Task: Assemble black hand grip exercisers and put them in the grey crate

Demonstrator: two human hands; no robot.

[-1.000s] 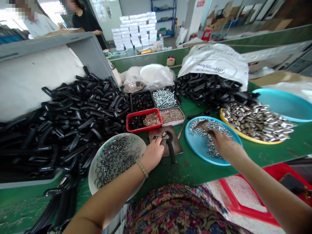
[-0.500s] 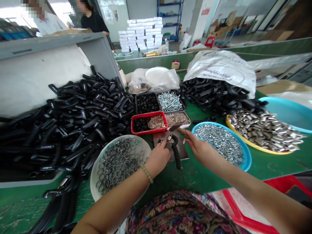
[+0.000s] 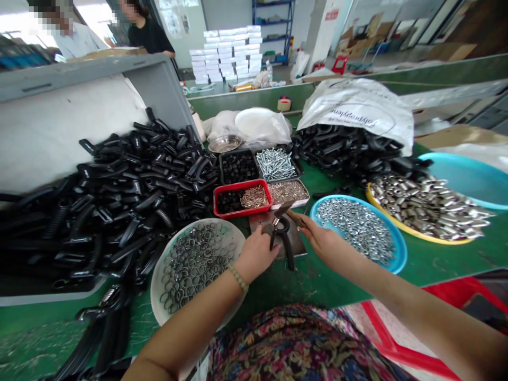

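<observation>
My left hand [image 3: 257, 251] is closed around a black curved plastic handle [image 3: 290, 253] with a ring-like loop and a small shiny metal piece at its upper end. The handle is over a flat metal plate [image 3: 300, 244] on the bench. In my right hand [image 3: 317, 235] is the short wooden grip of a hammer [image 3: 294, 217]. Its dark head lies against or just over the shiny metal piece; contact cannot be made out. Left of my left hand, a white bowl [image 3: 154, 283] holds many metal rings. To the right is a blue bowl [image 3: 401, 259] of small metal parts.
A large grey bin [image 3: 156, 79] of black handles stands left. Behind the plate are a red tray [image 3: 234, 216] and trays of screws [image 3: 277, 164]. At right are a yellow basin [image 3: 420, 233] of metal sleeves and a white sack [image 3: 357, 108]. Two people stand at the far left.
The hammer head has shifted slightly down and left, to the shiny metal piece. My left hand has tilted the handle a little. The whole view has moved slightly.
</observation>
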